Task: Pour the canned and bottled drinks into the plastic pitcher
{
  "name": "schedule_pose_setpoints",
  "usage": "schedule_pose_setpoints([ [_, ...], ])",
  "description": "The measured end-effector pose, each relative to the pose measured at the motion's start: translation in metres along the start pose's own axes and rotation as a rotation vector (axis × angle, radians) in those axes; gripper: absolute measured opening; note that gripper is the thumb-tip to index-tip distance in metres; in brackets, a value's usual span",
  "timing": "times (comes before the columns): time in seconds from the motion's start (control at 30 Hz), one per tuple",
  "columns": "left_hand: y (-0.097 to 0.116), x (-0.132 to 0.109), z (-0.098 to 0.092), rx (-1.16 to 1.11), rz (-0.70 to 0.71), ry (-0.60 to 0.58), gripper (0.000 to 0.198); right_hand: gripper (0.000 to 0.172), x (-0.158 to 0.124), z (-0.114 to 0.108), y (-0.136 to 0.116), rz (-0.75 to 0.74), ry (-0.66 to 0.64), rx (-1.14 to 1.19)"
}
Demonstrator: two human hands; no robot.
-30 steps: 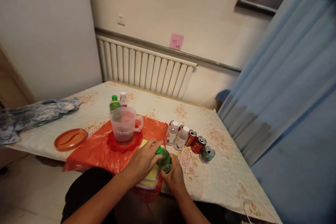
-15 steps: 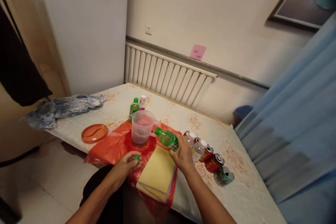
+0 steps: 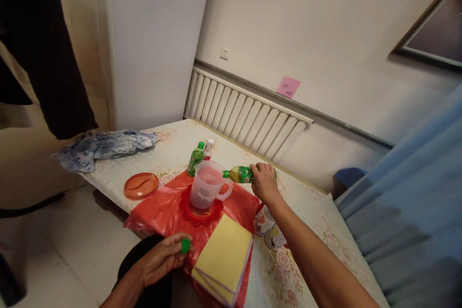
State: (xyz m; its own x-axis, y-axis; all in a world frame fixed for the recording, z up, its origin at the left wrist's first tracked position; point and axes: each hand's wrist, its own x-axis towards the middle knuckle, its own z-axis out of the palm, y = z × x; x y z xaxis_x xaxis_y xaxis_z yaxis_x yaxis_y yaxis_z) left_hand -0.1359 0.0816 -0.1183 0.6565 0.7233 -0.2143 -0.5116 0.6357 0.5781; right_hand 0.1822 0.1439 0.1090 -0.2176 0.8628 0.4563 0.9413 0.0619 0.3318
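My right hand (image 3: 264,182) grips a green drink bottle (image 3: 238,173), tipped on its side with its open mouth at the rim of a clear plastic pitcher (image 3: 207,189). The pitcher holds pinkish liquid and stands on a red coaster (image 3: 200,211) over a red plastic bag (image 3: 159,207). My left hand (image 3: 160,260), low near my lap, pinches the bottle's green cap (image 3: 185,245) between thumb and fingers.
A yellow pad stack (image 3: 224,257) lies at the table's near edge. Behind the pitcher stand a green bottle (image 3: 195,159) and a clear bottle (image 3: 207,148). An orange lid (image 3: 141,185) and a blue cloth (image 3: 103,145) lie left. Small bottles (image 3: 265,221) sit under my right forearm. A radiator (image 3: 245,122) lines the wall.
My left hand twisted off the green cap and drew back toward my lap. My right hand lifted the bottle over to the pitcher and tipped it. The view swung left.
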Motion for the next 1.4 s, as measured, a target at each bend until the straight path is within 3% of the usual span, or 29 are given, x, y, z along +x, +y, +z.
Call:
schedule_pose_setpoints([
  [0.67, -0.001, 0.000, -0.002, 0.039, 0.015, -0.069, 0.025, 0.029, 0.048, -0.033, -0.014, -0.300, 0.014, -0.194],
  [1.17, -0.001, -0.001, -0.002, 0.036, 0.013, -0.042, 0.029, 0.026, 0.060, -0.048, -0.029, -0.394, -0.008, -0.166],
  [1.4, -0.002, -0.001, -0.003, 0.045, 0.006, -0.042, 0.028, 0.034, 0.062, -0.047, -0.031, -0.414, 0.016, -0.224],
])
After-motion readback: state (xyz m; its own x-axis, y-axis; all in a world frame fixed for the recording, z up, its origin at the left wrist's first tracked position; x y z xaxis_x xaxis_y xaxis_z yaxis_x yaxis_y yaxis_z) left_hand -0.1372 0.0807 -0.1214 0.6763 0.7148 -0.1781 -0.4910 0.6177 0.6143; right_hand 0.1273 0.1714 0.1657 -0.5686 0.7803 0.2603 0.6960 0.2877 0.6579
